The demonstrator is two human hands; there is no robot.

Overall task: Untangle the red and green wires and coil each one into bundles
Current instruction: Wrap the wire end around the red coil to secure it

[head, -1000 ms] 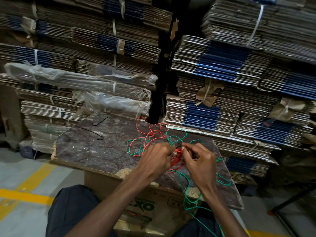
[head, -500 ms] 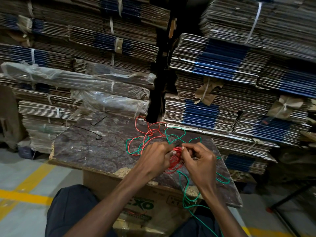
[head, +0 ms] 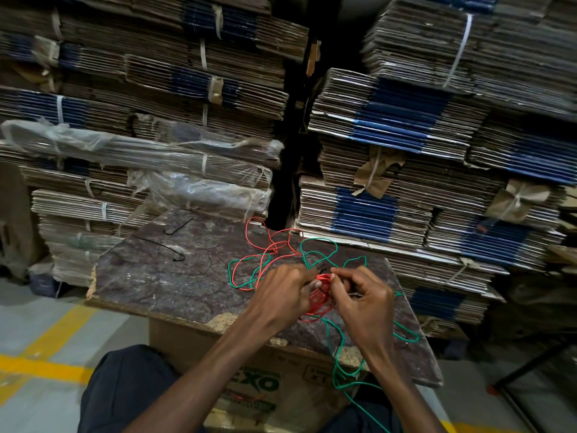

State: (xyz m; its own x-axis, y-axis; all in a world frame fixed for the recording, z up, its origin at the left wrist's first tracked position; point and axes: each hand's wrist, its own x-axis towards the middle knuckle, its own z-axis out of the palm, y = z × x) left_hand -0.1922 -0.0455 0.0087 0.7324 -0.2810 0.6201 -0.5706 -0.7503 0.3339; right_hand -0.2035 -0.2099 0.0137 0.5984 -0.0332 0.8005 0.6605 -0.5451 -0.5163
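Both hands meet over the near right part of a dark, mottled board (head: 175, 285) that lies on a cardboard box (head: 259, 385) printed with green letters. Left hand (head: 281, 295) has fingers curled, pinching the left side of a small red coil (head: 320, 295); right hand (head: 363, 303) has fingers curled too, pinching the coil's right side, thumb and forefinger tips at its top edge. The coil sits between the two hands, several turns of the red wire (head: 271, 245) stacked together, its lower loops hanging just above the board. The rest of the red wire runs loose behind the hands, looping toward the board's far edge and the gap between the stacks. Green wire (head: 318, 245) is uncoiled: loops on the board behind the hands, crossing the red ones at several spots, another loop to the left of the left hand, and a long run passing under the right wrist, over the board's near edge and down past the box toward the person's lap. Two short black ties (head: 162, 245) lie apart on the board's far left. Strapped stacks of flattened cardboard (head: 406, 120) fill the background; some on the left are wrapped in clear plastic (head: 140, 148). Yellow floor line (head: 46, 367) at lower left.
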